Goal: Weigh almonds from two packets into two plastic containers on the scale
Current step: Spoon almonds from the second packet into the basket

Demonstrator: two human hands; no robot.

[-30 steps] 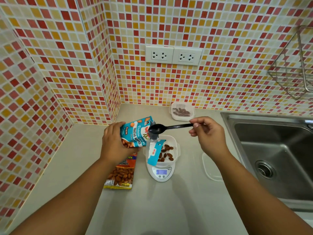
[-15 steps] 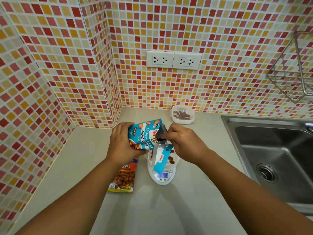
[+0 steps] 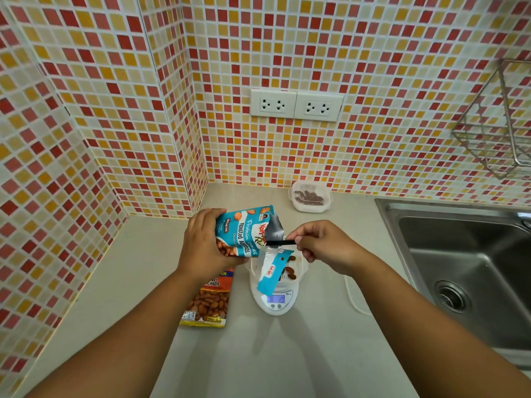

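My left hand (image 3: 201,242) grips a blue roasted-almond packet (image 3: 244,234), tilted on its side over the scale, its torn strip hanging down. My right hand (image 3: 321,245) pinches the handle of a black spoon (image 3: 280,242) whose bowl is inside the packet's open mouth. Below them a clear plastic container (image 3: 300,270) with a few almonds sits on the white digital scale (image 3: 275,301). A second, orange almond packet (image 3: 208,303) lies flat on the counter left of the scale. Another closed container (image 3: 309,196) with dark contents stands by the back wall.
A steel sink (image 3: 465,271) fills the right side. A clear lid (image 3: 356,297) lies on the counter between scale and sink. A wire rack (image 3: 500,130) hangs on the tiled wall at right. Two wall sockets (image 3: 296,106) sit above the counter.
My right hand brought the spoon from above the container to the packet's mouth, pushed in close, and has now drawn back slightly with the spoon's bowl still inside. The left hand keeps the packet.
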